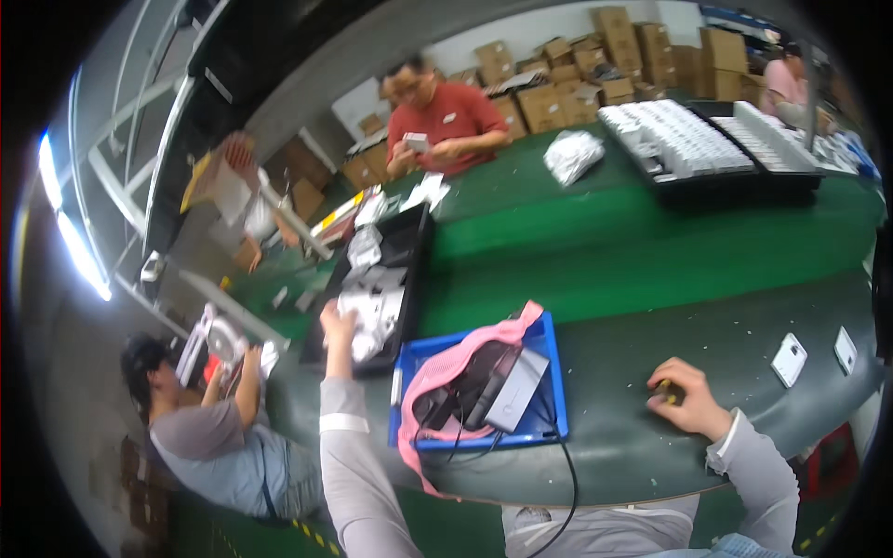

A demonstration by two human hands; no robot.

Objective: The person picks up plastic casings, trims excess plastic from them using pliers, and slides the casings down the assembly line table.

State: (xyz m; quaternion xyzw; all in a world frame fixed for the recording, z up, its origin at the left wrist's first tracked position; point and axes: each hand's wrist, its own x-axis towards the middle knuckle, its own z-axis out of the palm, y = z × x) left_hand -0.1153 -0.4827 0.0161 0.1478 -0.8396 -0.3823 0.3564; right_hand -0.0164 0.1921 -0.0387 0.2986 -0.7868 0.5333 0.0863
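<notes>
Just L of the blue bin (555,372), L hand (338,327) reaches over the near end of the black tray (400,244), fingers partly curled at the white parts (377,321) there; blurred, so can't tell if it grips any. Those parts lie right by its fingertips, well apart from R hand. To R of the bin, R hand (686,395) is down nr the table (633,344), fingers closed round a small dark-yellow piece (667,394), mostly hidden. Bin itself sits btwn both hands, w/ a pink strap (456,365), a grey box (516,389) & dark gear inside; black cable (571,474) hangs over its near edge. Farther R of the bin, past R hand: 2 white plates (789,360), apart from each other. Beyond the bin, across the table: co-worker in red top (446,121), holding a white box (416,142).
</notes>
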